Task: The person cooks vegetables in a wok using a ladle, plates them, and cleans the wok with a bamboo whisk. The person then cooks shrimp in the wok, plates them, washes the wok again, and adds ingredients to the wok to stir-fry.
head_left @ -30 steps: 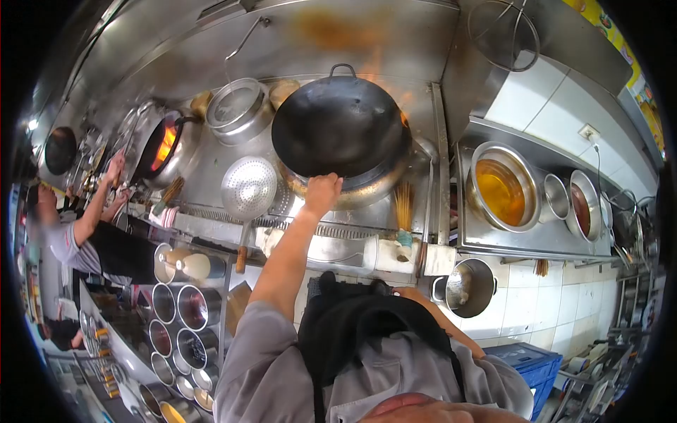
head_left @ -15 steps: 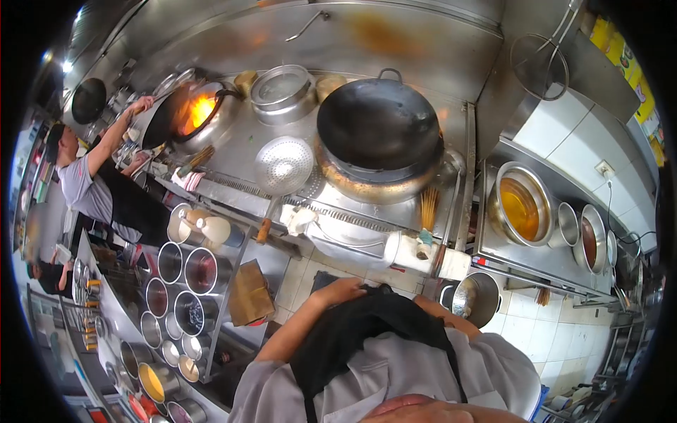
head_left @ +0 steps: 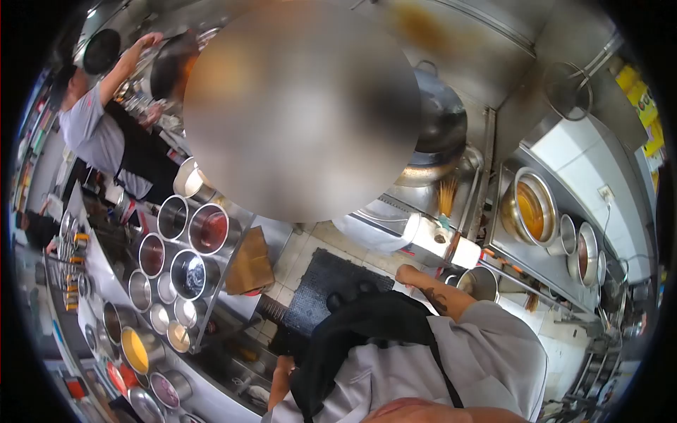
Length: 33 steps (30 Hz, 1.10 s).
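My right hand (head_left: 405, 273) is in front of my body, nearest the white cloth-covered ledge (head_left: 425, 237) of the stove. It looks short and rounded, and its fingers cannot be made out. Low beside my black apron (head_left: 360, 345) is my left hand (head_left: 284, 363), small and partly hidden, with its fingers not clear. The large wok (head_left: 443, 116) rests on its burner, its left part covered by a big round blur that also hides much of the stove. A bamboo brush (head_left: 446, 197) stands right of the burner.
Several metal pots (head_left: 209, 229) of ingredients fill the left counter. A co-worker (head_left: 106, 120) tends another wok (head_left: 173, 67) at upper left. At right, a bowl of orange liquid (head_left: 530, 211) sits on a steel table. A black mat (head_left: 331, 285) covers the floor.
My left hand has gone from the wok handle to my waist, then down to the lower left. My right hand has come into clearer view. The view has turned left, and a round blur has appeared.
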Available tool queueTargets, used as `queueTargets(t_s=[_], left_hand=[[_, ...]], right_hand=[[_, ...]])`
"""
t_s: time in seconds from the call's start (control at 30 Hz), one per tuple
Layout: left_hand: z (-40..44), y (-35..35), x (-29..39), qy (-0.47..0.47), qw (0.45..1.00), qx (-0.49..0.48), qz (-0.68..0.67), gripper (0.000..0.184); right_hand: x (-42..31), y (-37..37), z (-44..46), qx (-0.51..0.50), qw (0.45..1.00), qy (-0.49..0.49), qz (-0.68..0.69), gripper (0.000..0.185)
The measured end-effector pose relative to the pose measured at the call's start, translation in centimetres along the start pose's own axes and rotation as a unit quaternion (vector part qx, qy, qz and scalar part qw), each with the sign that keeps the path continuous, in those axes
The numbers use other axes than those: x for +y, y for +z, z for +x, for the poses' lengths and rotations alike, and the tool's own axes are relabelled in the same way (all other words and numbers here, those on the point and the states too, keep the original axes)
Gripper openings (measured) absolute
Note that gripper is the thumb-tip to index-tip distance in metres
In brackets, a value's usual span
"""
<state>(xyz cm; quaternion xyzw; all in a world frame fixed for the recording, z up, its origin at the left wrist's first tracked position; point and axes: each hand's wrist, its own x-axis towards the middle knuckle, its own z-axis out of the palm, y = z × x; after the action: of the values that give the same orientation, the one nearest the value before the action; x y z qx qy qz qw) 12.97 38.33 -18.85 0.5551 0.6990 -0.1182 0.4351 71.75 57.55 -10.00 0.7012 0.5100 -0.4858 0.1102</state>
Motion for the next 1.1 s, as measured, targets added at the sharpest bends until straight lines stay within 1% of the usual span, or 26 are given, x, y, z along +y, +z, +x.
queueTargets(t_s=[0.07, 0.13, 0.2, 0.23, 0.27, 0.3, 0.33, 0.4, 0.47, 0.57, 0.6, 0.7, 0.73, 0.8, 0.9, 0.97, 1.0, 1.1], left_hand=[[-1.9, 1.9, 0.9, -0.011, 0.997, 0.039, -0.068, 0.031], [-2.7, 4.7, 2.4, -0.004, 0.990, 0.083, -0.116, 0.033], [-2.4, 8.3, 4.4, 0.016, 0.981, 0.136, -0.137, 0.035], [-2.1, 10.0, 5.6, 0.021, 0.976, 0.164, -0.141, 0.036], [-1.9, 11.7, 6.9, 0.021, 0.971, 0.195, -0.137, 0.037], [-1.9, 12.5, 8.7, -0.039, 0.973, 0.153, -0.169, 0.037], [-1.4, 14.5, 8.9, 0.000, 0.985, 0.145, -0.091, 0.038], [-3.7, 14.8, 11.7, -0.107, 0.969, 0.132, -0.178, 0.038], [-5.9, 14.0, 13.8, -0.208, 0.923, 0.166, -0.278, 0.039], [-8.6, 15.2, 15.6, -0.252, 0.901, 0.195, -0.294, 0.039], [-9.8, 15.7, 16.0, -0.279, 0.875, 0.210, -0.334, 0.038], [-7.6, 23.8, 14.6, -0.195, 0.937, 0.184, -0.226, 0.038], [-7.8, 24.4, 15.7, -0.222, 0.921, 0.187, -0.262, 0.038], [-8.6, 24.8, 18.0, -0.271, 0.884, 0.190, -0.329, 0.039], [-8.8, 25.5, 18.6, -0.268, 0.905, 0.173, -0.281, 0.041], [-10.6, 23.1, 20.0, -0.305, 0.873, 0.196, -0.326, 0.043], [-12.1, 20.3, 21.1, -0.321, 0.856, 0.206, -0.348, 0.043], [-12.9, 16.3, 21.1, -0.288, 0.889, 0.139, -0.329, 0.042]], right_hand=[[-1.1, -0.9, 0.2, -0.015, 0.998, -0.047, -0.028, 0.025], [1.9, 0.3, 3.1, 0.111, 0.978, -0.122, -0.128, 0.031], [2.8, -1.0, 3.0, 0.135, 0.963, -0.186, -0.138, 0.037], [1.9, -3.0, 1.4, 0.067, 0.981, -0.132, -0.126, 0.030], [1.3, -4.3, 1.3, 0.047, 0.983, -0.120, -0.131, 0.030], [0.6, -4.6, 2.7, 0.033, 0.981, -0.130, -0.141, 0.030], [0.5, -4.8, 3.7, 0.023, 0.981, -0.128, -0.141, 0.030], [-0.8, -5.1, 6.4, 0.000, 0.979, -0.132, -0.156, 0.030], [-1.9, -5.3, 8.6, -0.019, 0.977, -0.134, -0.166, 0.030], [-3.0, -5.4, 10.7, -0.041, 0.972, -0.142, -0.182, 0.031], [-3.4, -5.1, 10.8, -0.046, 0.970, -0.143, -0.190, 0.031], [-4.3, -4.8, 11.4, -0.062, 0.966, -0.149, -0.201, 0.031], [-4.5, -4.7, 11.6, -0.065, 0.966, -0.151, -0.201, 0.031], [-4.7, -4.5, 11.9, -0.073, 0.964, -0.154, -0.204, 0.031], [-4.8, -4.4, 12.1, -0.081, 0.963, -0.157, -0.206, 0.031], [-4.7, -4.5, 12.1, -0.083, 0.962, -0.160, -0.206, 0.032], [-4.6, -4.6, 12.1, -0.083, 0.963, -0.158, -0.203, 0.032], [-3.9, -4.8, 12.0, -0.086, 0.963, -0.155, -0.202, 0.032]])
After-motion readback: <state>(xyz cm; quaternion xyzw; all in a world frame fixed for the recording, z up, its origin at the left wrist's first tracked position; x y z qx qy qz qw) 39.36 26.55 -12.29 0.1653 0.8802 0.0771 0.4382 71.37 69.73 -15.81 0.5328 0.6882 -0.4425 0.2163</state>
